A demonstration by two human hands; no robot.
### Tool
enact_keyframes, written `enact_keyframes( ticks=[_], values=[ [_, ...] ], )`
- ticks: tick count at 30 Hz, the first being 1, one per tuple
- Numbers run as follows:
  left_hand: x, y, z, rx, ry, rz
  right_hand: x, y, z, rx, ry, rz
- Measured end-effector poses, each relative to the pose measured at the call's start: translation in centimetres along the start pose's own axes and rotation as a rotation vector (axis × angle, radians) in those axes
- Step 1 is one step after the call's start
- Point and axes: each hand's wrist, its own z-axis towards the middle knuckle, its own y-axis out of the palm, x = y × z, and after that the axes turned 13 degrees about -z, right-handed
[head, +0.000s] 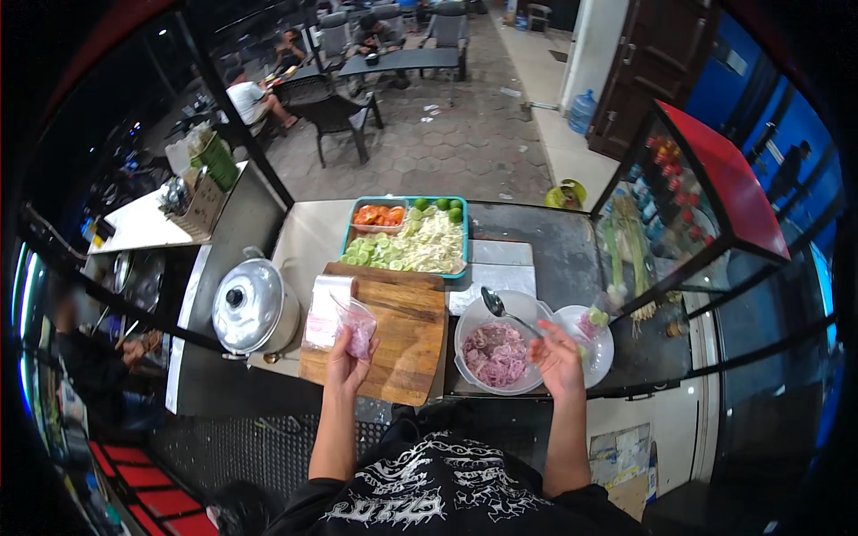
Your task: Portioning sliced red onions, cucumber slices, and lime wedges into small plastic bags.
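Note:
A small clear plastic bag of sliced pink shallots point(360, 331) is held in my left hand point(350, 358), over a wooden cutting board point(402, 335). A stack of flat clear bags point(322, 321) lies on the board's left part. My right hand point(558, 355) is at the right rim of a translucent tub point(469, 308) of sliced shallots point(496, 355). A metal spoon point(494, 301) reaches from its fingers across the tub, bowl end up at the back. Behind the hand, a white plate point(602, 355) bears a filled bag point(592, 321) and lime pieces.
Beyond the board stands a turquoise tray point(466, 251) of shredded cabbage, cucumber slices, limes and tomatoes. A lidded aluminium pot point(249, 305) is at left. A glass display case point(724, 181) and green onions point(623, 248) are at right. Another person point(94, 362) is at far left.

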Motion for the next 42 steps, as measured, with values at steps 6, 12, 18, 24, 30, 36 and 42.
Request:
enact_keyframes(
  ticks=[6, 12, 18, 24, 30, 36, 42],
  values=[
    [1.5, 1.3, -0.4, 0.051, 0.059, 0.202, -0.5, 5.0, 3.9, -0.308, 0.266, -0.349],
    [1.9, 2.7, 0.7, 0.109, 0.029, 0.270, 1.9, 12.6, 6.5, -0.149, 0.134, -0.478],
    [3.4, 1.8, 3.1, 0.059, -0.070, 0.268, 7.6, 20.0, 5.7, -0.033, 0.030, -0.495],
    [3.8, 1.2, 5.4, -0.022, -0.219, 0.368, 10.1, 22.0, 6.3, 0.269, -0.267, -0.675],
    [4.5, 3.7, 5.5, -0.435, 0.346, 1.289, 11.8, 21.9, 5.8, 0.399, -0.346, -0.894],
    [1.4, 3.3, 7.6, -0.600, 0.441, 1.520, 12.8, 22.6, 4.8, 0.424, -0.333, -0.905],
    [0.5, 4.0, 8.4, -0.703, 0.209, 1.302, 10.1, 21.6, 3.9, 0.333, -0.315, -0.943]
  ],
)
